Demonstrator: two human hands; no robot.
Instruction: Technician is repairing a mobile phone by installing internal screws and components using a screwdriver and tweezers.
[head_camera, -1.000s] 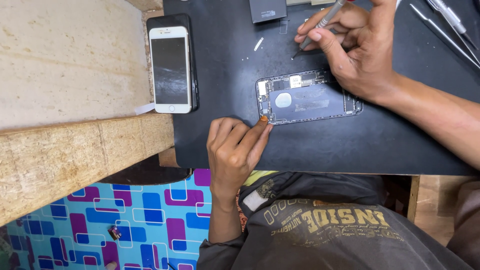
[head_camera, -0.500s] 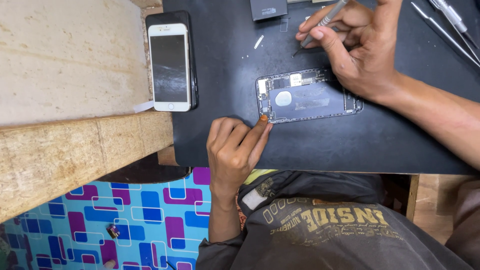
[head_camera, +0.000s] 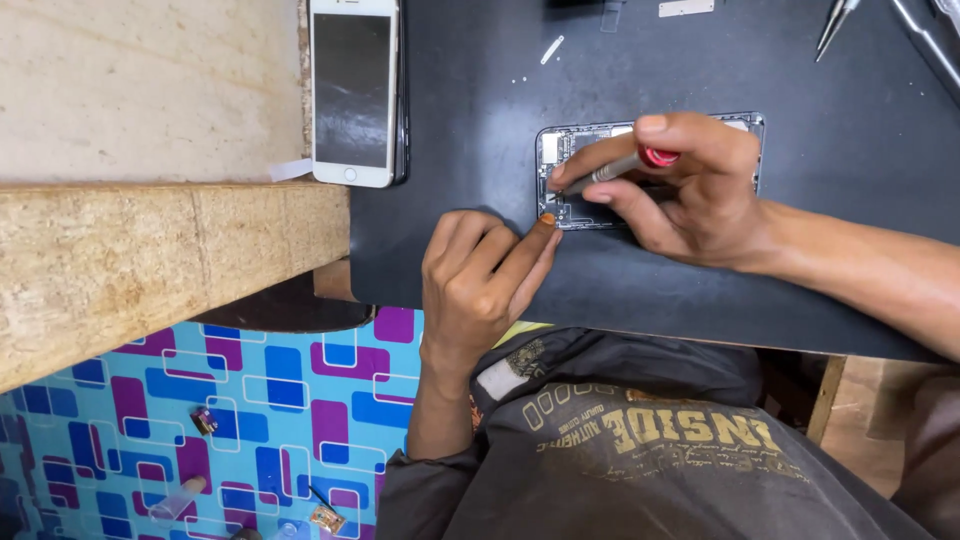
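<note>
Both hands engaged: my left hand (head_camera: 480, 275) fingertip braces the opened phone (head_camera: 600, 175); my right hand (head_camera: 690, 185) grips the screwdriver (head_camera: 615, 168). Screen off; internals remain.

Under the fingers (head_camera: 600, 160) of the right hand (head_camera: 690, 195), the opened phone (head_camera: 570, 170) shows bare metal framing and small shiny parts, faintly glossy. The screwdriver (head_camera: 625, 165) those fingers pinch has a dull grey metal shaft and a red plastic cap. The left hand (head_camera: 480, 280) presses its fingers on a black mat (head_camera: 480, 110), matt and smooth like rubber. Well left of the fingers lies a white phone (head_camera: 352, 90) with glossy glass and smooth plastic-looking trim. The surface (head_camera: 150, 250) is rough, pale chipboard-like wood with a coarse cut edge. Below the fingers, dark matt cloth (head_camera: 640, 450) is creased. The floor (head_camera: 250, 400) looks smooth, patterned vinyl.
</note>
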